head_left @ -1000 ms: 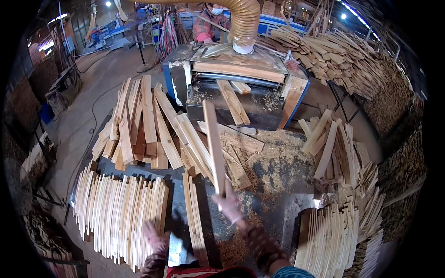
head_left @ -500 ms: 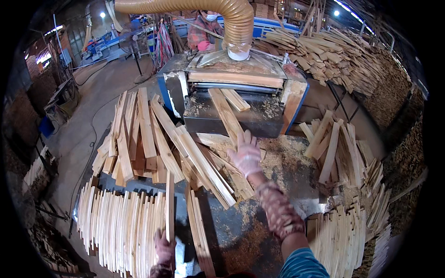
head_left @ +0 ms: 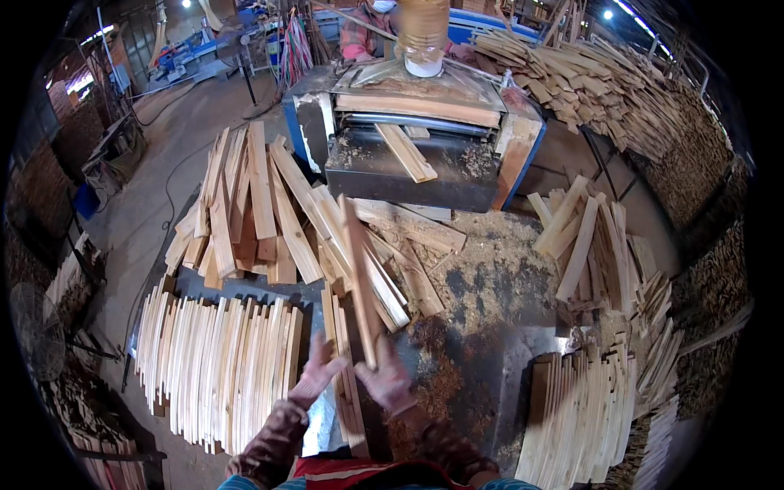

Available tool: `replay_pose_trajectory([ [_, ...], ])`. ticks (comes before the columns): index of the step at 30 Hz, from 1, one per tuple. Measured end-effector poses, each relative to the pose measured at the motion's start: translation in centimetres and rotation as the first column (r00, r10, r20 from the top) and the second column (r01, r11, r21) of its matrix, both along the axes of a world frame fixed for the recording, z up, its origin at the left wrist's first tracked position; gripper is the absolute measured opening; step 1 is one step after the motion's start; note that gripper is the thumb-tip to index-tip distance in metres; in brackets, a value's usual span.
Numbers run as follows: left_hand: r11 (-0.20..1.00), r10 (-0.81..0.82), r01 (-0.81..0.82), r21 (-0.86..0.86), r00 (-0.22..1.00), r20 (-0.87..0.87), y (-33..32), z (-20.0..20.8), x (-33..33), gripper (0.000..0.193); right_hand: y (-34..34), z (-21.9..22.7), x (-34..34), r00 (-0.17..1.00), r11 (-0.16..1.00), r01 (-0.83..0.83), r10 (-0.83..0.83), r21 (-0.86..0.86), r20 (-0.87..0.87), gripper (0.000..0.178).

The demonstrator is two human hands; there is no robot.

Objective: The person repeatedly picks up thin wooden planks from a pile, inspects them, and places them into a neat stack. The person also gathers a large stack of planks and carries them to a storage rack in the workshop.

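Observation:
My right hand (head_left: 388, 381), in a pale, dirty glove, is closed round the near end of a long wooden board (head_left: 357, 278). The board tilts upward and away over a heap of loose boards (head_left: 265, 200); motion blurs it a little. Close by on its left is my left hand (head_left: 317, 373), gloved too, with thumb and fingers apart and nothing in it. It hovers beside a few narrow strips (head_left: 345, 384) lying lengthwise on the metal table. A tight row of upright strips (head_left: 216, 367) stands to its left.
Ahead is a planer-like machine (head_left: 412, 167) with a board (head_left: 406, 153) jutting from its slot and a hose (head_left: 422, 37) on top. Shavings (head_left: 498, 253) litter the table (head_left: 523, 355). More boards (head_left: 584, 237) and a strip row (head_left: 580, 416) lie right. Behind the machine stands a person (head_left: 363, 41).
My right hand has come back from the board at the machine and now grips a board nearer me. My left hand has left the strip row and opened. The view has shifted slightly.

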State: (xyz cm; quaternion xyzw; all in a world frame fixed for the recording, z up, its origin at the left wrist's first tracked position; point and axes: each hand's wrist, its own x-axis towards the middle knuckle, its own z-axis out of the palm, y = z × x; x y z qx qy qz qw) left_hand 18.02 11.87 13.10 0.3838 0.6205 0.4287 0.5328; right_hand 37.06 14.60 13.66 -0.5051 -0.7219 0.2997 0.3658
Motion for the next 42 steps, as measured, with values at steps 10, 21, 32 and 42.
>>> replay_pose_trajectory([
  [10, 0.998, 0.03, 0.018, -0.062, 0.722, 0.691, 1.0, -5.3, 1.4, 0.057, 16.8, 2.7, 3.3, 0.962, 0.99, -0.035, -0.003, 0.135, 0.273, 0.043],
  [21, 0.985, 0.166, -0.124, -0.117, 0.53, 0.831, 5.1, -6.2, -0.8, 0.058, 36.2, 7.2, -3.6, 0.735, 0.975, 0.222, -0.175, 0.011, 0.655, 0.082],
  [32, 0.999, 0.033, -0.023, -0.023, 0.67, 0.742, 4.7, -5.0, -0.1, 0.059, 28.0, 10.5, -2.4, 0.795, 0.932, 0.291, -0.11, -0.215, 0.596, 0.078],
  [42, 0.986, -0.142, 0.168, 0.009, 0.805, 0.576, 0.2, -4.5, 11.6, 0.084, -6.9, -1.6, 8.8, 0.995, 0.944, -0.006, 0.04, -0.329, 0.095, 0.102],
])
